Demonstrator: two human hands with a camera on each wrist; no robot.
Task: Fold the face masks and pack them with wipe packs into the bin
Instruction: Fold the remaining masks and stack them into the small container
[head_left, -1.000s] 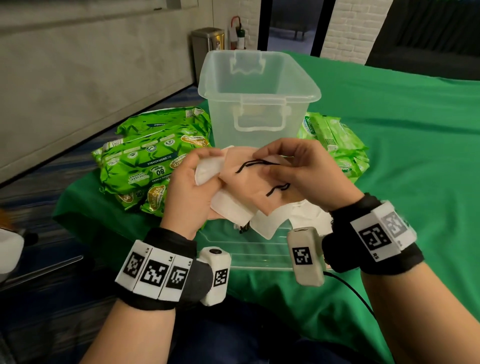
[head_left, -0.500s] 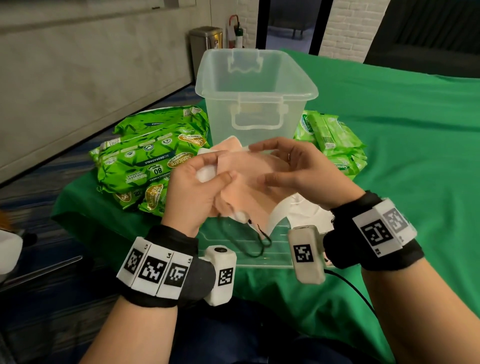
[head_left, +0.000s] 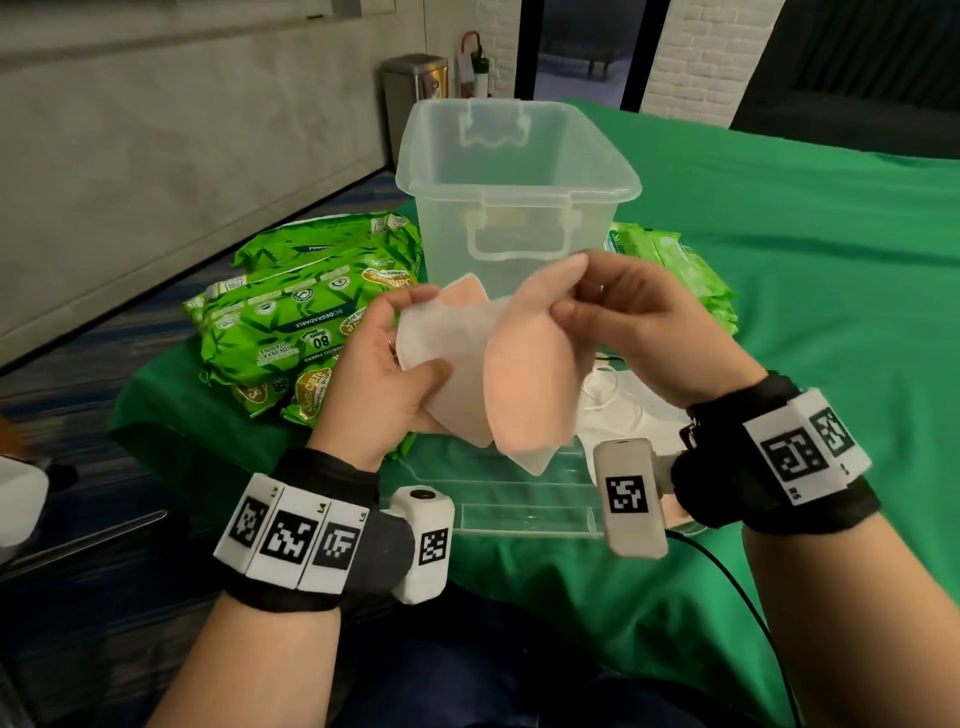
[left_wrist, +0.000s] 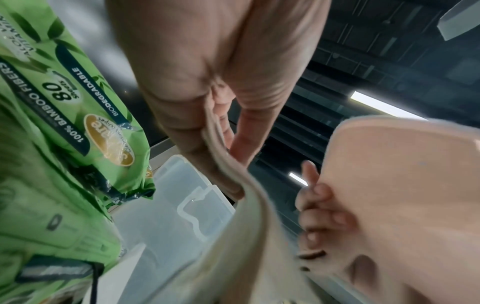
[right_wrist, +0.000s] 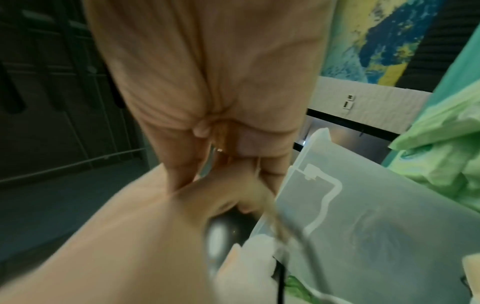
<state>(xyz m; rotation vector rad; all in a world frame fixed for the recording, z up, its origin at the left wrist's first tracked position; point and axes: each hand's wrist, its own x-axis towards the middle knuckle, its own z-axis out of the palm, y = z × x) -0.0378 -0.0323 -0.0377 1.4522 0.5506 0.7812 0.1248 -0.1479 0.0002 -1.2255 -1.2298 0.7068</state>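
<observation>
Raised: soft peach mask (head_left: 524, 374); ear loops perhaps hidden

White masks (head_left: 631, 410) half hidden behind right hand (head_left: 654, 332) — bin (head_left: 519, 171) contents can't be made out.

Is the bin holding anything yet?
Looks empty: nothing shows through the bin's clear walls. The mask is held by both hands, outside it.

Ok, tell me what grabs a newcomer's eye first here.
Both hands, left hand and right hand, hold a peach mask up in mid-frame. Behind it stands a clear bin on the green cloth, with bright green wipe packs to its left.
</observation>
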